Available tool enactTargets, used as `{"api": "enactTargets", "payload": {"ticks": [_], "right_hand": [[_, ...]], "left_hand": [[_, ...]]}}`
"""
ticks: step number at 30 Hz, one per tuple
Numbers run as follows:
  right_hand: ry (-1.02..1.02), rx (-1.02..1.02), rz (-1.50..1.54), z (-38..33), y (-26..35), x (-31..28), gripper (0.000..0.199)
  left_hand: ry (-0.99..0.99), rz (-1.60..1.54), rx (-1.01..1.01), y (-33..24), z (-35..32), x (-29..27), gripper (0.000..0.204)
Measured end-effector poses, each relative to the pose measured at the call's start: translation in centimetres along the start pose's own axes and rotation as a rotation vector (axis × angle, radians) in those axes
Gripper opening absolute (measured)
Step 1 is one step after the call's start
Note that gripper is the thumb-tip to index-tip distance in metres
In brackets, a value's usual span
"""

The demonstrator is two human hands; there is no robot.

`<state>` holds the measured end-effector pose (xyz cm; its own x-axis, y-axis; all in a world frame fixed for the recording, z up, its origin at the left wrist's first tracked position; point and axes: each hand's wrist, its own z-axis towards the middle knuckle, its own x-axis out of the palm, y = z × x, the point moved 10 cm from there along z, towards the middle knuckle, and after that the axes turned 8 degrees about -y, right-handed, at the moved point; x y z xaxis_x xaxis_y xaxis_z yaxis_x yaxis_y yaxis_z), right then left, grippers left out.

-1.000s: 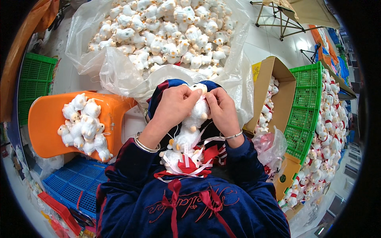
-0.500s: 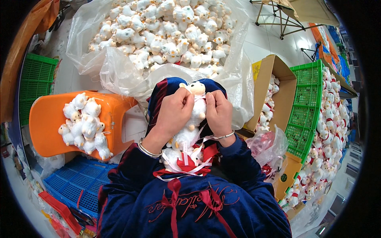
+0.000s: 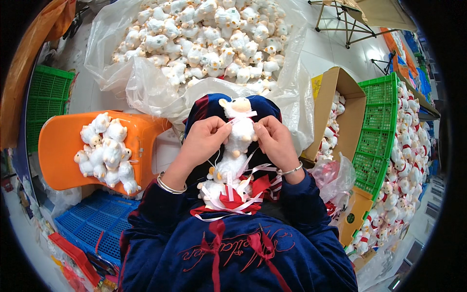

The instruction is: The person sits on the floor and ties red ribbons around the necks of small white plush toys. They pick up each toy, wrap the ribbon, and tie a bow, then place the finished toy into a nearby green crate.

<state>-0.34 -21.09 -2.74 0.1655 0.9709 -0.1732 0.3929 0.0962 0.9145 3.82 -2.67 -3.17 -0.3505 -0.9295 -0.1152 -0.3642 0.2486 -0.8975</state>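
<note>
One plush toy (image 3: 239, 129) points head forward, long axis running straight ahead.

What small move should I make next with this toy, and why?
Probably straighten the ribbon on the toy: it looks lopsided at the neck, with one end slanting down near your left hand and the other sticking out higher on the right. Your right hand is at the toy's side, seemingly well placed to help.
</note>
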Motion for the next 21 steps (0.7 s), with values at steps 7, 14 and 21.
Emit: {"api": "enactTargets", "payload": {"ticks": [7, 14, 21], "right_hand": [[-0.048, -0.152, -0.271, 1.0, 3.0, -4.2, 0.014], [0.014, -0.110, -0.323, 4.1, 4.4, -1.4, 0.037], [0.075, -0.191, -0.360, 3.5, 4.1, 1.4, 0.031]], "left_hand": [[0.206, 0.306, 0.024, -2.4, -0.2, -2.2, 0.020], [-0.026, 0.351, -0.021, -3.2, 4.0, -1.4, 0.051], [-0.194, 0.463, 0.124, -3.8, 3.3, -1.1, 0.050]]}}
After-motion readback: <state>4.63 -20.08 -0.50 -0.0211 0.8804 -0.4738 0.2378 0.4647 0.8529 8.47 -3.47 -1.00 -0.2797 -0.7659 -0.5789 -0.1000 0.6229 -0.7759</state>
